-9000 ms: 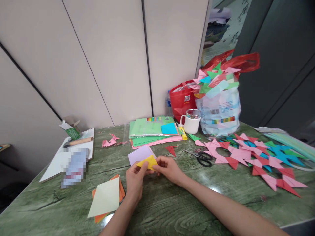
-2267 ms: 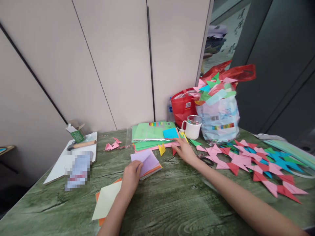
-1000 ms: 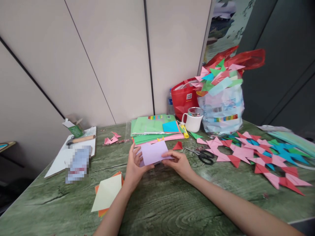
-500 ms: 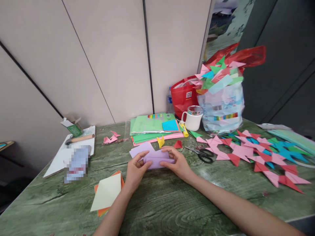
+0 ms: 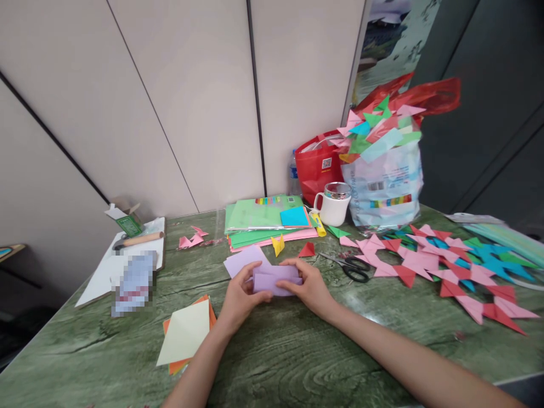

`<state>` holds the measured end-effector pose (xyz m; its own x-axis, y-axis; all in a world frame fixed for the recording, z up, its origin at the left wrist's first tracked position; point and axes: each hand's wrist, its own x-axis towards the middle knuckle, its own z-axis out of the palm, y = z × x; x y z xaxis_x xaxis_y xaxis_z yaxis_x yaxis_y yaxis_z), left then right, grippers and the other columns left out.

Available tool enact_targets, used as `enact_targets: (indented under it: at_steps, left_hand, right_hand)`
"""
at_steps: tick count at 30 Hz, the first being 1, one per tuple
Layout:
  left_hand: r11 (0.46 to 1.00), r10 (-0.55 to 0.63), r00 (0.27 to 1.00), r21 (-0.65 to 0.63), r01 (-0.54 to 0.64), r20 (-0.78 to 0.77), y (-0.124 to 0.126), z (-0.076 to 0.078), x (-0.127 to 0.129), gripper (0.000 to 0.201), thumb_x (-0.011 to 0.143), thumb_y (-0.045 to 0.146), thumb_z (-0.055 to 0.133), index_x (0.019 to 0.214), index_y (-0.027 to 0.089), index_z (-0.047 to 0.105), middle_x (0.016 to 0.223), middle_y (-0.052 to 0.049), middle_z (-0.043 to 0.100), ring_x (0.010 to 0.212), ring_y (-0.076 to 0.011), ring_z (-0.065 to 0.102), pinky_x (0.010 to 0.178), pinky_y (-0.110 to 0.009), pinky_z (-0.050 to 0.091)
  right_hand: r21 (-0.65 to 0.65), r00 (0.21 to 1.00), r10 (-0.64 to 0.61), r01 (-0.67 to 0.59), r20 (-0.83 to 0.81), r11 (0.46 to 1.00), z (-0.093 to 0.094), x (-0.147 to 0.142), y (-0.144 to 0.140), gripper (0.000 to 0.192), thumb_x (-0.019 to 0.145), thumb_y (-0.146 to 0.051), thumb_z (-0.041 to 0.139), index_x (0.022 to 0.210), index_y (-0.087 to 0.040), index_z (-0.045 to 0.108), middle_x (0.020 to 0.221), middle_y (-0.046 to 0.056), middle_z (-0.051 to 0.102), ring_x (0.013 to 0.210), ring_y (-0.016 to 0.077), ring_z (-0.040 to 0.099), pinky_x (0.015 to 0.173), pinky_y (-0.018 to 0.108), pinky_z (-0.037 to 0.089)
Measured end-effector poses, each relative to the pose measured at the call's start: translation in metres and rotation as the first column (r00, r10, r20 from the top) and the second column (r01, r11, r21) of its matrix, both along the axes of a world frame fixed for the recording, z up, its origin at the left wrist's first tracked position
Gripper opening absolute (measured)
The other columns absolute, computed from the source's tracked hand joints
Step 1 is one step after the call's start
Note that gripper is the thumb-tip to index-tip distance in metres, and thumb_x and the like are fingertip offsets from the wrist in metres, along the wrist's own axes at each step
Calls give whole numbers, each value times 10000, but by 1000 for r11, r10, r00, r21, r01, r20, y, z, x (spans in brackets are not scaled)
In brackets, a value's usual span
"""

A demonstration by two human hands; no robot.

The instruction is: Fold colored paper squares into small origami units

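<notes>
Between my two hands is a folded sheet of purple paper, its creased flap turned toward me. My left hand grips the left end, thumb at the lower edge and fingers behind. At the other end my right hand pinches it, thumb laid across the front. Flat on the table just beyond lies more purple paper. A small yellow folded piece and a red folded piece sit behind my hands.
Black-handled scissors lie right of my hands, beside joined pink and red paper stars. Cream and orange squares are at the left. Behind stand green paper packs, a white mug and a stuffed plastic bag.
The front flap of the purple paper now stands taller and flatter toward me. My left hand has shifted slightly right, its thumb moving along the lower edge.
</notes>
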<state>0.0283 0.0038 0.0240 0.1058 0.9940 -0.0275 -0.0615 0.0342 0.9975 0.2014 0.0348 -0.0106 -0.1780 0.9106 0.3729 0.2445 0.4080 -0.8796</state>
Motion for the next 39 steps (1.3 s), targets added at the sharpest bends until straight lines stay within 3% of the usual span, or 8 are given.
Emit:
enact_targets:
  at_steps: [5,11,15,19,25,29,31,39]
  left_hand:
    - [995,101,992,24,-99,-74,1,-1,0,535,552,197,727,1055,154,549,724,3,611,591,-131,587,558,-269,520]
    - [966,250,967,77,-246,-52,5,-4,-6,466,544,232,729,989,167,603,872,-12,572,587,-103,567,506,-257,530]
    - [977,205,978,65,-204,-19,4,-1,-7,520,562,271,728,1052,175,585,897,-27,595,656,-130,582,535,-268,532]
    - [990,110,992,101,-103,-62,3,2,-8,608,558,244,741,1131,175,550,901,-43,645,762,-168,616,688,-288,518]
    - [976,172,985,138,-167,-25,3,1,-7,782,568,210,741,1278,216,413,925,-38,630,779,-159,628,705,-288,524]
    - [983,179,983,36,-181,45,2,0,-5,454,574,243,739,997,156,600,880,-39,636,744,-164,617,615,-285,549]
    - [984,173,983,22,-174,60,2,-1,-4,342,574,254,739,872,141,615,837,-28,641,721,-159,612,600,-291,556]
    - [980,200,979,4,-200,35,0,0,-2,407,563,285,737,932,151,629,811,-34,663,709,-186,623,531,-307,561]
  right_hand:
    - [-23,999,23,-22,24,999,-2,-1,-1,355,653,-383,685,947,-205,599,909,51,633,763,187,580,594,265,452]
    - [4,986,157,-158,59,988,0,1,-1,638,560,-331,755,1143,-235,513,1115,70,561,912,215,552,668,289,482]
    - [25,990,115,-117,88,993,0,2,1,559,605,-267,718,1132,-237,531,1106,67,578,918,217,552,704,316,485]
    - [-70,993,113,-114,-16,991,-1,2,3,501,633,-282,693,1109,-220,548,1053,69,605,830,194,587,619,276,502]
    - [-98,988,131,-138,-78,986,0,1,1,388,639,-305,691,1003,-206,602,954,51,645,793,189,602,634,277,507]
    - [-144,977,130,-155,-170,977,0,-1,0,368,623,-320,706,959,-200,615,913,48,649,755,183,610,639,287,510]
    - [-166,968,127,-164,-215,972,0,-1,0,364,615,-322,712,943,-198,616,900,48,651,748,183,612,643,292,510]
    - [-227,941,99,-178,-324,957,5,-3,-1,346,596,-344,713,896,-197,622,782,18,653,677,164,599,613,283,489]
